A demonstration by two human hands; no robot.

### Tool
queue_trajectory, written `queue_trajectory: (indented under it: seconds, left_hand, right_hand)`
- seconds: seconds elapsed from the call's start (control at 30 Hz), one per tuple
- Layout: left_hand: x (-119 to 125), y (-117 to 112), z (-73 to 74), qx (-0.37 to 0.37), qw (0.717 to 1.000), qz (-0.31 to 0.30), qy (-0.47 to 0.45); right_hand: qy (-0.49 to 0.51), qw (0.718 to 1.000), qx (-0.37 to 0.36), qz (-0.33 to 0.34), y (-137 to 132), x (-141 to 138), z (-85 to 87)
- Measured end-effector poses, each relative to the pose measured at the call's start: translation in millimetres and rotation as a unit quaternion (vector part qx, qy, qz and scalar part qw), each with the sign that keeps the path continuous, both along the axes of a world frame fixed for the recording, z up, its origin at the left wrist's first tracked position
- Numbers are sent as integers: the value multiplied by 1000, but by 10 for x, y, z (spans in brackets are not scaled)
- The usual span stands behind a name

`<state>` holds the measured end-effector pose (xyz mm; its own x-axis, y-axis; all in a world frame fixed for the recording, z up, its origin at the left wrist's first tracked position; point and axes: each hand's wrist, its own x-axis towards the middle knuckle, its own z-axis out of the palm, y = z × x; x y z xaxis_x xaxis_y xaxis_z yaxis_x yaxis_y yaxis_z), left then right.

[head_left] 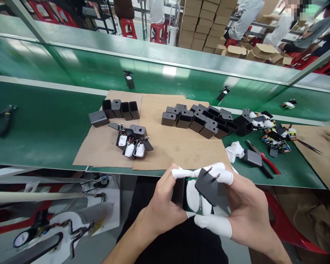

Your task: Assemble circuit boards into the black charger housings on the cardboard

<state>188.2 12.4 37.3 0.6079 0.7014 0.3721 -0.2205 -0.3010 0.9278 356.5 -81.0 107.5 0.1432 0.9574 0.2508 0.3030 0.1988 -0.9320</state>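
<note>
Left hand [165,200] gripped the black housing [178,191], while my right hand [242,209] clasped the pronged plug cap [207,186] against it. Farther off, empty shells [200,123] lay on cardboard [178,148].

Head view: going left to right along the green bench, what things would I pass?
Dark-handled pliers → row of four open black plastic housings → big pile of black plastic housings → red-handled cutters → thin black tweezers.
</note>
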Motion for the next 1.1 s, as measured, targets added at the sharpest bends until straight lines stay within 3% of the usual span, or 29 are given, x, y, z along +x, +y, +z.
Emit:
queue_trajectory:
  seconds: [1.1]
  left_hand:
    - [11,-3,-50,23,1000,13,14]
  right_hand:
    - [-46,998,-35,14,-1,-24,-18]
